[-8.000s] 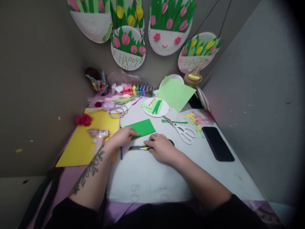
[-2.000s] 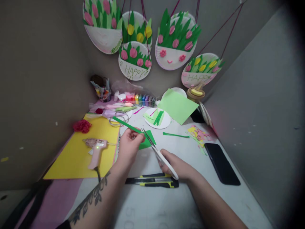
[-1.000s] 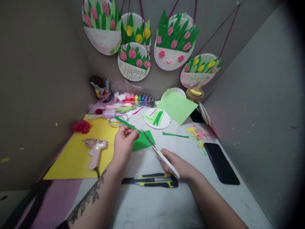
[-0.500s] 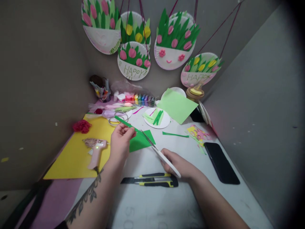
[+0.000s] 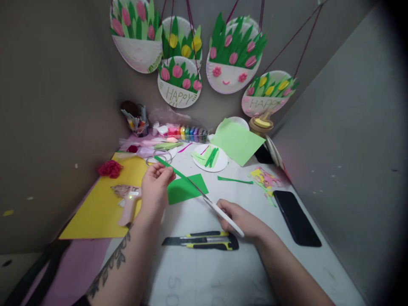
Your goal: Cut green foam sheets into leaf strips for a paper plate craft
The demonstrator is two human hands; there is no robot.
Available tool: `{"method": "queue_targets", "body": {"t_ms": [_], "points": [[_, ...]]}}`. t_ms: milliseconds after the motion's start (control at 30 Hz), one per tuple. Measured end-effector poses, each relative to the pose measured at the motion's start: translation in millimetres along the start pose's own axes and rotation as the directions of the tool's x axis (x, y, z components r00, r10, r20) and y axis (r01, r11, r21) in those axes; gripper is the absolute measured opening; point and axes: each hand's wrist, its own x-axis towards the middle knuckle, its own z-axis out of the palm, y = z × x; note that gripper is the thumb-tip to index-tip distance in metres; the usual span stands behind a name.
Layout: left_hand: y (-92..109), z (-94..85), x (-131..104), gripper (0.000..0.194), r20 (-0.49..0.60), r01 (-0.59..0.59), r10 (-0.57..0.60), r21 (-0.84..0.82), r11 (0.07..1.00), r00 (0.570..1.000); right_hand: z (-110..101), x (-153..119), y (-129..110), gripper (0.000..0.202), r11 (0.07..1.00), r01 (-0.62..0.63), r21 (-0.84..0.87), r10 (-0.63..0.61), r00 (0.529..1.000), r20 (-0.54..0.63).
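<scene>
Between the thumb and fingers of my left hand (image 5: 157, 182) is a narrow green paper strip (image 5: 163, 160), its upper end pointing up and left. My right hand (image 5: 237, 216) grips white-handled scissors (image 5: 223, 214), whose blades point up-left toward the strip. The blades look nearly together, and the strip's lower end lines up with their tips; whether they touch I cannot tell. Under the blades lies a dark green paper sheet (image 5: 185, 190) on the white table. To its right rests a bundle of thin green strips (image 5: 235, 180).
A yellow-black utility knife (image 5: 204, 241) lies in front, a phone (image 5: 296, 217) at right. On yellow paper (image 5: 92, 212) at left sits a pink glue gun (image 5: 127, 208). Behind are a white paper disc (image 5: 219, 165), light green paper (image 5: 237, 142) and clay packs (image 5: 181, 132). Decorated paper plates (image 5: 236, 76) hang above.
My left hand has shifted slightly left and down with the strip. The scissor blades, parted before, have come closer together. My right hand has barely moved.
</scene>
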Motion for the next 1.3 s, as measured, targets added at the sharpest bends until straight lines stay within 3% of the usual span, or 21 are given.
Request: {"method": "queue_targets", "body": {"t_ms": [233, 400, 567, 767, 1300], "points": [[1, 0.5, 0, 0.032, -0.001, 0.009, -0.009, 0.003, 1.0, 1.0, -1, 0, 1, 0.022, 1.0, -0.002, -0.012, 0.002, 1.0, -0.005], [0, 7.7, -11, 0.037, 0.117, 0.078, -0.089, 0.091, 0.993, 0.989, -1, -1, 0, 0.021, 1.0, 0.022, -0.017, -0.023, 0.999, -0.038], [-5, 9.2, -15, 0.03, 0.179, 0.05, -0.071, 0.117, 0.992, 0.981, -2, -1, 1, 0.022, 0.999, 0.012, -0.033, -0.013, 0.999, -0.031], [-6, 9.5, -17, 0.031, 0.181, 0.059, -0.09, 0.167, 0.984, 0.979, -2, -1, 3, 0.024, 0.999, 0.037, 0.003, -0.038, 0.999, 0.009], [-5, 11.7, -19, 0.033, 0.192, 0.078, -0.109, 0.162, 0.984, 0.975, -2, 1, 3, 0.023, 0.999, 0.033, 0.006, -0.033, 0.999, -0.02]]}}
